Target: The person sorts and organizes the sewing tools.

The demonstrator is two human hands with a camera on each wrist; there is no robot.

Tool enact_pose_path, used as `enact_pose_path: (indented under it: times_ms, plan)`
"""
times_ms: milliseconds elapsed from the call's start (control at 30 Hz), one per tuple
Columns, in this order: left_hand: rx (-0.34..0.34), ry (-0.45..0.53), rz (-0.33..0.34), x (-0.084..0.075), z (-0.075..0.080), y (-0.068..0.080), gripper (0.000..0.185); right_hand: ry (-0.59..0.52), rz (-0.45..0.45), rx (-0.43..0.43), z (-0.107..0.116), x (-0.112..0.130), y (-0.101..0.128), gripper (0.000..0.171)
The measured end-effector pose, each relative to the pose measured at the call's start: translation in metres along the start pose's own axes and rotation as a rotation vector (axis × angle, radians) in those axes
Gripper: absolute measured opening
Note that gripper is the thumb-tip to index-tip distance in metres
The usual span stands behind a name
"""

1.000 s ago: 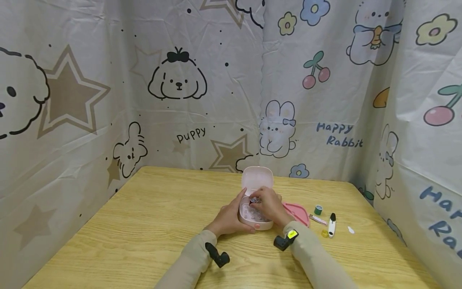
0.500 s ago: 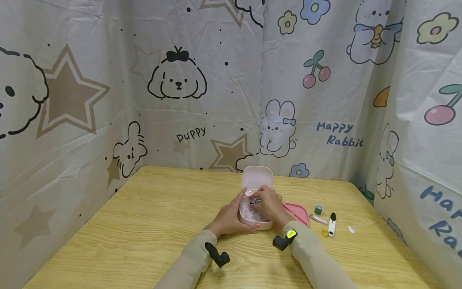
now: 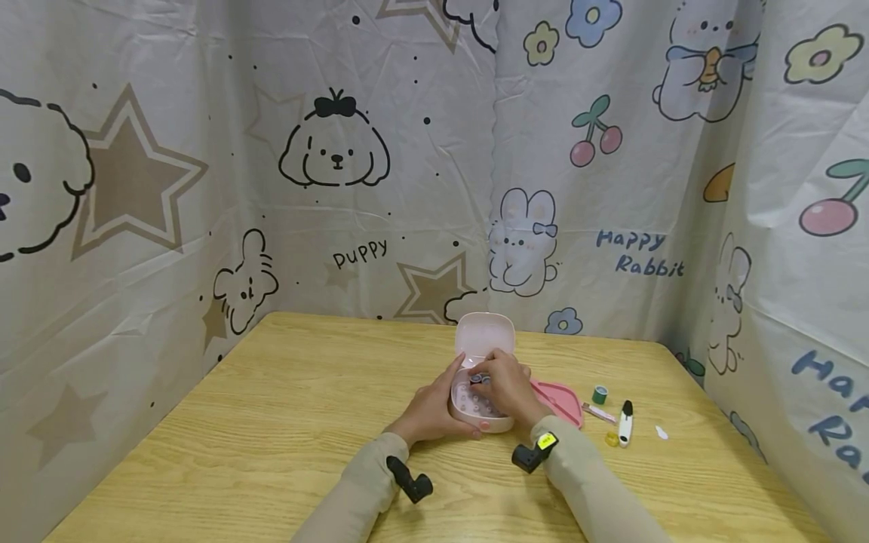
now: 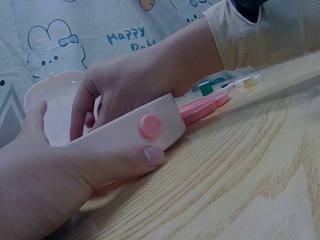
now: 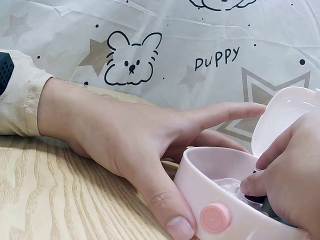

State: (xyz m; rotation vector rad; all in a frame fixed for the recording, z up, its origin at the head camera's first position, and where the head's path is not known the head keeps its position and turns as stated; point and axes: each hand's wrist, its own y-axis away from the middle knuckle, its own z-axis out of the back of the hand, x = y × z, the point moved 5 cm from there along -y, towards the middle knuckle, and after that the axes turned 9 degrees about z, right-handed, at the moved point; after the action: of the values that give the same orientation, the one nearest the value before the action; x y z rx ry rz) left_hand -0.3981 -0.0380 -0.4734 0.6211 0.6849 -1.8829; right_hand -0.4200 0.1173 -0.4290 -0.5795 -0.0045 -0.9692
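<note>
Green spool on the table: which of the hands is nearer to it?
Right. The right hand reaches into the pink box, the green spool further to its right; the left hand grips the box's far side.

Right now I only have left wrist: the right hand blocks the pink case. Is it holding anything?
Observer: Yes. In the head view the right hand pinches a small dark round piece over the open pale pink plastic case.
Operator: Lid?
Observer: The rounded pink lid stands upright behind both hands.
Operator: Left grip, far side?
Observer: In the right wrist view the left hand holds the case with its index finger stretched along the far side toward the lid and its thumb on the front wall.
</note>
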Motion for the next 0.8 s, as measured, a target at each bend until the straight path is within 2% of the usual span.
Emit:
enact_pose_path:
  times_ms: [433,800]
  plan:
    - [-0.005,-0.021,-0.014,0.0016,-0.0019,-0.0022,0.134,0.019,0.027,-0.025,-0.0008,0.0000,0.0010,0.020]
    - [-0.003,-0.011,-0.003,-0.0010,0.0001,-0.0002,0.134,0.027,0.015,-0.003,-0.0027,-0.0011,0.0010,0.021]
